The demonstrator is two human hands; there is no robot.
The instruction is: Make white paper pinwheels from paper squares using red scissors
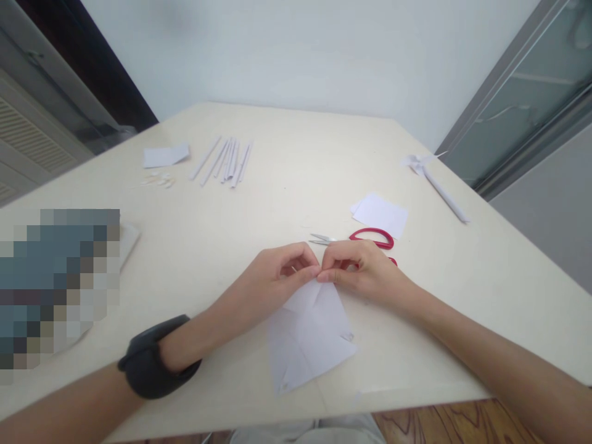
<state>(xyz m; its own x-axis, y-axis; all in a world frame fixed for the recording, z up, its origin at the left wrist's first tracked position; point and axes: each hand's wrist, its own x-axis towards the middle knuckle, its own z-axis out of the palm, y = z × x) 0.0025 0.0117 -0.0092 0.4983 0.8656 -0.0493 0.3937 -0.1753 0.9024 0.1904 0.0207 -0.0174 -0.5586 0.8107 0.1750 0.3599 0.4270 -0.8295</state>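
Note:
A square of white paper [312,336] with crease lines and small cuts near its corners hangs between my hands, close to the table's front edge. My left hand [291,268] pinches its far corner between thumb and forefinger. Right beside it, my right hand [354,265] pinches the same corner, the fingertips of both hands meeting. Red-handled scissors [372,231] lie just beyond my right hand, blades pointing left, one handle loop partly hidden by that hand. A black band is on my left wrist.
White paper sheets [382,213] lie behind the scissors. A paper pinwheel on a rolled stick [444,192] rests at the right. Several rolled paper sticks [226,161], a folded paper piece [165,155] and small pale bits [158,179] lie at back left. A blurred-out item [50,283] covers the left edge.

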